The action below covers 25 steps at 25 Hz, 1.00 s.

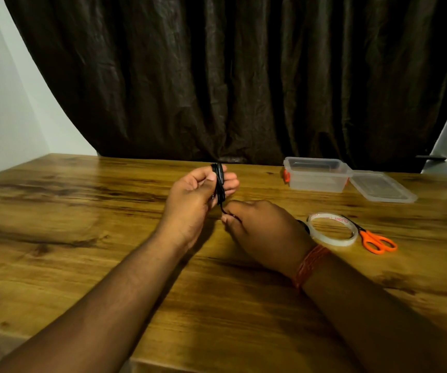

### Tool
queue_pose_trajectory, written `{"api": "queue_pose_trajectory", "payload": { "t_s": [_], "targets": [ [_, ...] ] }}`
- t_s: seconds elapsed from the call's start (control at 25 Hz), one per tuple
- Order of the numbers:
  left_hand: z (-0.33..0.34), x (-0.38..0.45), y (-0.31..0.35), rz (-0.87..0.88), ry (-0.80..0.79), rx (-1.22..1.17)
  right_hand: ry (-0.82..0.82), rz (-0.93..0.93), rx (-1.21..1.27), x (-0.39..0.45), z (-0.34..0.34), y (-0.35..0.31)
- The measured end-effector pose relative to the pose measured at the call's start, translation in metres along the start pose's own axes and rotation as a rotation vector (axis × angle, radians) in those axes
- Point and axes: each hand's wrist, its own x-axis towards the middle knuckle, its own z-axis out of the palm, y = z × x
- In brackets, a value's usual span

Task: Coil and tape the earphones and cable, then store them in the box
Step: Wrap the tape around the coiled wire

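Our left hand (194,204) grips the coiled black cord (219,185) upright above the table (82,211), thumb pressed on the loops, fingers curled behind. Our right hand (264,232) pinches the loose tail just beneath the coil. We judge the risk is the loops springing open if the left grip eases while the right reaches for the tape roll (332,229), which lies on the orange scissors (377,242) to our right. The tail could also slip free and unwind. The clear box (316,175) stands open farther back on the right, apparently empty, its lid (381,187) lying just beside it
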Motion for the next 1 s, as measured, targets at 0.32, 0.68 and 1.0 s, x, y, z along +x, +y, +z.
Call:
{"api": "queue_pose_trajectory", "payload": {
  "t_s": [0.32,0.68,1.0],
  "targets": [
    [0.000,-0.008,-0.019,-0.254,-0.381,0.196,0.144,-0.081,-0.076,0.002,-0.019,0.026],
    [-0.003,-0.010,-0.003,-0.334,-0.467,-0.050,0.308,0.050,0.353,0.008,-0.021,0.037],
    [0.002,-0.010,0.005,-0.288,-0.294,-0.223,0.242,0.179,0.775,0.007,-0.009,0.024]
  ]
}}
